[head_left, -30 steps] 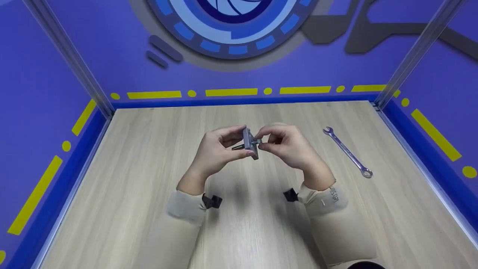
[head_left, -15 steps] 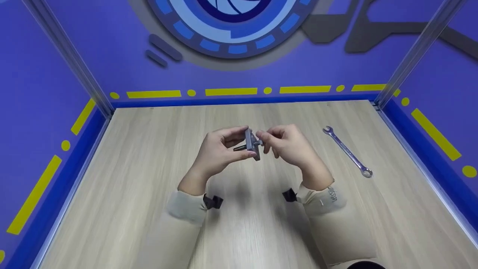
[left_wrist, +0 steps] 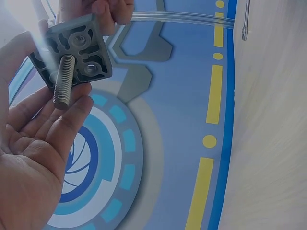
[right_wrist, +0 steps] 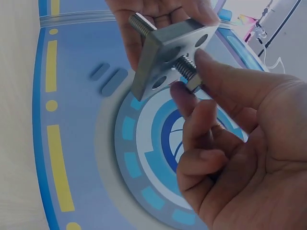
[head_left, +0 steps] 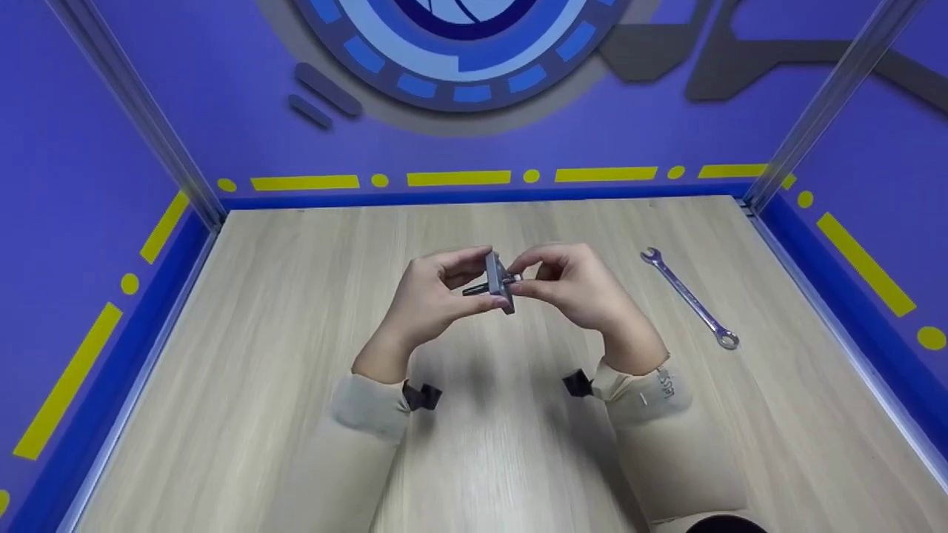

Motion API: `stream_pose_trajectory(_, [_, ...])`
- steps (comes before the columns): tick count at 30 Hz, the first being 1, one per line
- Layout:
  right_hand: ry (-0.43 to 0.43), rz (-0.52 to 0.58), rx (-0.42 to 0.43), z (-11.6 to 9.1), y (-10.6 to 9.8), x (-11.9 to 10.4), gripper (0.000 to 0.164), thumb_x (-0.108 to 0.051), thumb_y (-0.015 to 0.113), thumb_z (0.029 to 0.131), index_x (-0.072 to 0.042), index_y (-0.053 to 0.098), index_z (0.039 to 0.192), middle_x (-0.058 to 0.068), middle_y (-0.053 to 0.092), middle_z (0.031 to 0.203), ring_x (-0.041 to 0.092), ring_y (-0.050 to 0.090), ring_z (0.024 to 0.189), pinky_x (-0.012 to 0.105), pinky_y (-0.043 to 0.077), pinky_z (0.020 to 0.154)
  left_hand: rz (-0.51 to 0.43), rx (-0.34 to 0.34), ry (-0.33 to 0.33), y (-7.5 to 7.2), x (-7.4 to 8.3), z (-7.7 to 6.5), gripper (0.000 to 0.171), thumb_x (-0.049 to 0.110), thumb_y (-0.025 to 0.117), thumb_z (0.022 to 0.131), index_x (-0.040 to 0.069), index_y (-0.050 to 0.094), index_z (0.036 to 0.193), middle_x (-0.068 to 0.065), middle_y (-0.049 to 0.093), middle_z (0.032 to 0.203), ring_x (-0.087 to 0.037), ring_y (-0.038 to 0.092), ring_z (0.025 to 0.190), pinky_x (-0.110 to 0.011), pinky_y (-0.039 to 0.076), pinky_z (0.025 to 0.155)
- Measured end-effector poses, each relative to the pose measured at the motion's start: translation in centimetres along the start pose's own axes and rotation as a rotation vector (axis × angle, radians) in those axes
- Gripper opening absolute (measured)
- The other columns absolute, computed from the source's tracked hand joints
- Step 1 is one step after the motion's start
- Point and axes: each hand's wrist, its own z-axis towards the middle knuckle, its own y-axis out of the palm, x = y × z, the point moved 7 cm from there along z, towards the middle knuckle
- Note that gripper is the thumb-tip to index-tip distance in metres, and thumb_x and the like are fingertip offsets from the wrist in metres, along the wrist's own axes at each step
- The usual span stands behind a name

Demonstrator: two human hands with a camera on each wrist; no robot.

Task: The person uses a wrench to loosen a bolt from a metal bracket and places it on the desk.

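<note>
Aloft — plate [right_wrist: 162, 62] edges between fingers [head_left: 455, 260].

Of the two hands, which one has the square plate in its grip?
The left hand: its thumb and fingers hold the plate by the edges. The right hand instead pinches one end of the bolt.

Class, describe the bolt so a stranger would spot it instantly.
Above the wooden table, the left hand holds a square grey plate. The bolt sticks out of that plate, pinched by the right hand. Unlike the plate and wrench, it is visibly threaded.
</note>
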Motion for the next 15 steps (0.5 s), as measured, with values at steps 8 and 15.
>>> stream_pose_trajectory(8, [-0.067,-0.004,0.002,-0.1,-0.2,-0.5,0.020,0.000,0.090,0.091,-0.009,0.088,0.109,0.011,0.081,0.115,0.013,0.067,0.088,0.021,0.051,0.072,-0.005,0.003,0.004,-0.1,0.2,0.0,0.075,0.015,0.102,0.085,0.001,0.070,0.151,-0.014,0.082,0.135,-0.028,0.078,0.135,-0.027,0.064,0.116])
stream_pose_trajectory(15, [0.130,-0.069,0.050,0.0,-0.7,0.9,0.031,-0.037,0.074,0.112,-0.009,0.085,0.106,0.004,0.078,0.089,0.021,0.066,0.080,0.024,0.055,0.068,0.000,0.006,0.013,-0.1,0.4,-0.1,0.074,0.014,0.102,0.085,0.001,0.070,0.151,-0.015,0.082,0.137,-0.028,0.078,0.135,-0.032,0.064,0.118])
